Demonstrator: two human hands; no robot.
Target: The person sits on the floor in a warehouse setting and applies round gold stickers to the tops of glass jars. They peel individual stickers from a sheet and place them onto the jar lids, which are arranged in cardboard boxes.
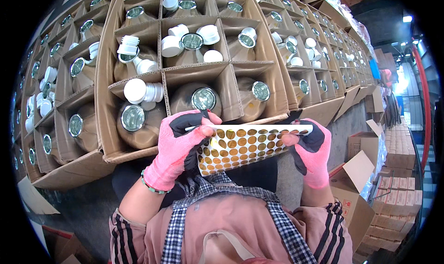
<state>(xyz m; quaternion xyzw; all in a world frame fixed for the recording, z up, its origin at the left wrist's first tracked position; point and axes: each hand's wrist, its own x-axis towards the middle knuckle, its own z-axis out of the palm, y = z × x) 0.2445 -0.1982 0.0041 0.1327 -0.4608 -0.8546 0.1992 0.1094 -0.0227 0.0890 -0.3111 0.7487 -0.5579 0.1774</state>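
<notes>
My left fingers [206,131] and right fingers [290,139] pinched the gold-dotted sticker sheet [243,150] near both ends; even tension seemed best against creasing.

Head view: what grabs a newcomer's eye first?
Likely the gold-dotted sheet, just below the middle of the picture, held at its upper corners by the pink-gloved left hand and right hand. Beyond it, a divided cardboard box of silvery-mouthed bottles spreads across the upper centre, with white caps lying among them.
</notes>
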